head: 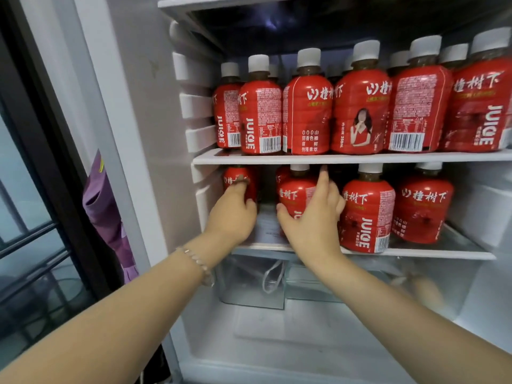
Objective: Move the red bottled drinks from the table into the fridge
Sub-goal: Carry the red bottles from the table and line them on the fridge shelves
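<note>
- Two bare forearms, nearest the camera, reach up into the open fridge [130,112]; the left wrist carries a beaded bracelet [197,262].
- Left hand [231,214]: wrapped around a red bottle [240,180] at the left end of the lower shelf [432,252], fingers curled over its label, thumb on its right side. The bottle stands upright, top hidden behind the upper shelf edge.
- Right hand [313,217]: closed around a second red bottle [297,194] just right of the first, thumb on the left of the label, index finger raised and pointing up toward the upper shelf [360,157]. White cap visible just below that shelf.
- Lower shelf, right of the held bottles: two more red bottles upright, one near the front edge [367,212], one farther right [422,206]; another partly hidden behind the right hand's bottle.
- Upper shelf: a full row of red bottles [306,112] with white caps, more standing behind them, labels turned various ways.
- Below the lower shelf: a clear drawer [250,284], contents unclear.
- Left of the fridge: a purple cloth item [106,206] against a dark window frame [41,115].
</note>
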`<state>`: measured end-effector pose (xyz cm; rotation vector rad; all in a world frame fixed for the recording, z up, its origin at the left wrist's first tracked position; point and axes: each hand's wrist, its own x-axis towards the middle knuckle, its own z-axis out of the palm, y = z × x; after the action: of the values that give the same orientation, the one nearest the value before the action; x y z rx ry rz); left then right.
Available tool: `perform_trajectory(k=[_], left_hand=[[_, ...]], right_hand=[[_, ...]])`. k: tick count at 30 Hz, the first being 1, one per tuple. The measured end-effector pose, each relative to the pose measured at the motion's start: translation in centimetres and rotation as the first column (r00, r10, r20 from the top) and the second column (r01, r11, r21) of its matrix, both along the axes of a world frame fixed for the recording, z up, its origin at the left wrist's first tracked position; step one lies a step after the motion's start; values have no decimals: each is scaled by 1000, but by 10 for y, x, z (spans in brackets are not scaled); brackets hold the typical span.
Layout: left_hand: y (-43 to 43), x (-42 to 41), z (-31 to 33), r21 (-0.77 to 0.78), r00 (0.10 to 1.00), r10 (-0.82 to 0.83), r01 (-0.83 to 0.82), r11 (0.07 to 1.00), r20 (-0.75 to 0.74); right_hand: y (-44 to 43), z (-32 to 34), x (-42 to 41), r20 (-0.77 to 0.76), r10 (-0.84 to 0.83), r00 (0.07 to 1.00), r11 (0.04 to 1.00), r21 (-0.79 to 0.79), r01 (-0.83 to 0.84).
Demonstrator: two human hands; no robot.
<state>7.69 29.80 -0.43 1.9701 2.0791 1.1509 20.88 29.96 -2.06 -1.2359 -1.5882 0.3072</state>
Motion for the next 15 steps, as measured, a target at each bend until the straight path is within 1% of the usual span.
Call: perform_trajectory(k=[1,3,5,7,10,13,14,15], left_hand=[[-6,0,-5,42,998,-8,5,999,68],[-19,-1,-14,111,989,-40,25,994,141],[-26,-4,-21,180,977,-79,43,983,198],[-30,-8,-22,253,971,-92,35,967,220],[-33,-9,-15,338,986,-95,43,940,137],[-27,-11,-14,326,998,-52,40,945,28],[-24,-12,-15,302,999,-18,26,953,-31],[-21,-12,-17,282,994,26,5,959,-105]], right_hand=[[4,-1,1,-48,22,999,998,-57,-24],[13,0,0,-114,69,991,984,-154,-86],[18,-2,-4,-131,138,982,968,-190,-162],[20,-5,-14,-113,220,969,952,-190,-239],[19,-3,-31,-56,372,927,910,-174,-375],[24,1,-40,-20,512,859,839,-201,-505],[25,2,-39,12,520,854,836,-213,-506],[27,1,-36,64,489,870,860,-204,-468]])
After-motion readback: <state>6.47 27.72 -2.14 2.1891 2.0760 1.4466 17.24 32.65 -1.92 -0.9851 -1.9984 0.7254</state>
